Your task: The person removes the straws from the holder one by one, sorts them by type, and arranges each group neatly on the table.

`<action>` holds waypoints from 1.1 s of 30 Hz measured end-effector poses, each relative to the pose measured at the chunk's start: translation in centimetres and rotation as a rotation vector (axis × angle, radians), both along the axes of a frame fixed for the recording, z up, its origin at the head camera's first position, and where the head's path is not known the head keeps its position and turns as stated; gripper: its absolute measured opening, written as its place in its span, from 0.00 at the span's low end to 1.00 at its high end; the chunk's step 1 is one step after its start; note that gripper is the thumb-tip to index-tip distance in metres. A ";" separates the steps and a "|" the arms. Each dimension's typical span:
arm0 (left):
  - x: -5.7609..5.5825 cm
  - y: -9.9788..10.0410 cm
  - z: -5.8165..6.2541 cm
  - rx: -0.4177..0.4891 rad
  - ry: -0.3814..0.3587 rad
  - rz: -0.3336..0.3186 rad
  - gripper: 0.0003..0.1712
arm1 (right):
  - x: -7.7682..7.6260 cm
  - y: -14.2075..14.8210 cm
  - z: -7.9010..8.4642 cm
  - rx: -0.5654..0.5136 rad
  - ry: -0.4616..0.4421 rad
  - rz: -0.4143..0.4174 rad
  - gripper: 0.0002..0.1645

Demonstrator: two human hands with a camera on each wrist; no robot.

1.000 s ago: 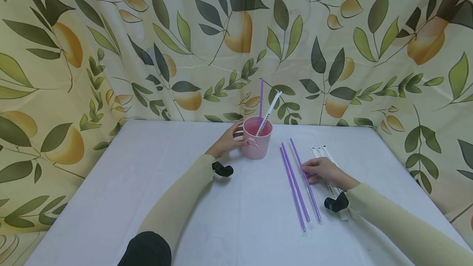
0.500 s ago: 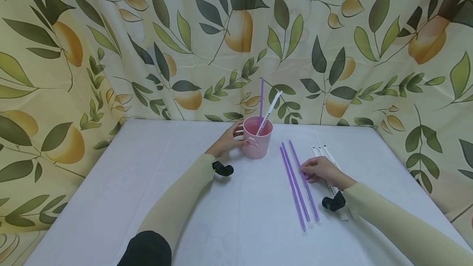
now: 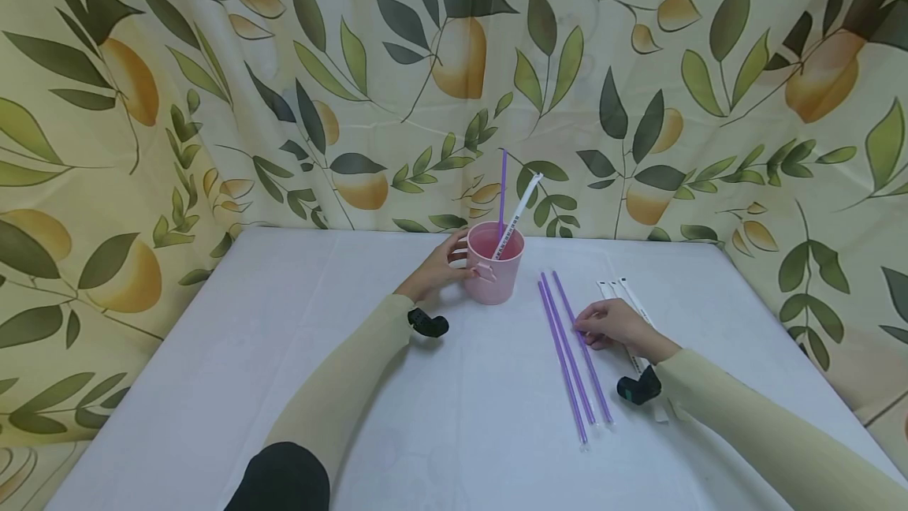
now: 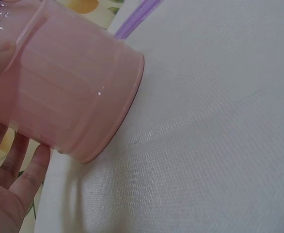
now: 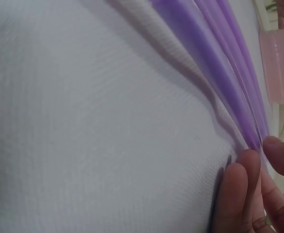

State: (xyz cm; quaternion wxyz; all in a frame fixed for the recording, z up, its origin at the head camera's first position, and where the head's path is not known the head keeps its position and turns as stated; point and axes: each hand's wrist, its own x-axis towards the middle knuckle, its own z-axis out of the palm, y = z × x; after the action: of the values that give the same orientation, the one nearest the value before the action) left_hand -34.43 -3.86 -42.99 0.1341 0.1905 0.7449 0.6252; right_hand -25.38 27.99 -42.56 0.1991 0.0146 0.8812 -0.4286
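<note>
A pink cup (image 3: 499, 284) stands upright at the back middle of the table, holding one purple straw (image 3: 504, 188) and one white paper-wrapped straw (image 3: 521, 207). My left hand (image 3: 438, 268) grips the cup from its left side; in the left wrist view the thumb and fingers (image 4: 31, 179) lie on opposite sides of its wall. To the right, my right hand (image 3: 613, 325) pinches a purple wrapped straw (image 3: 593, 381) between thumb and fingertips. Two more purple straws (image 3: 567, 373) lie just left of it, side by side. The held straw's far end points toward the back of the table.
Several white wrapped straws (image 3: 634, 298) lie under and beyond the right hand, partly hidden by it. A white cloth covers the table (image 3: 426, 416). Behind its back edge hangs a curtain (image 3: 284, 101) printed with leaves and fruit.
My right hand has shifted slightly left with the pinched purple straw, bringing it closer to the other two purple straws. The left hand and the cup have stayed in place.
</note>
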 end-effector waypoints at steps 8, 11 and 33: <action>-0.1 0.0 -0.1 -0.013 0.008 0.000 0.49 | -0.3 0.4 0.2 -0.023 -0.026 0.009 0.15; 0.0 0.0 0.0 -0.018 0.013 -0.003 0.48 | -0.3 0.6 0.5 -0.031 -0.038 0.002 0.17; -0.1 0.0 -0.1 -0.023 0.001 0.000 0.49 | -1.8 1.0 5.3 -0.093 0.136 0.075 0.35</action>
State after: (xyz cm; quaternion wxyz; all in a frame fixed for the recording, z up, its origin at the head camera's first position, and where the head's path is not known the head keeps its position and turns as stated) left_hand -34.54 -3.86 -43.09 0.1360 0.1893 0.7519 0.6167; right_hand -27.23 28.98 -37.22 0.1552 -0.0569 0.8717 -0.4612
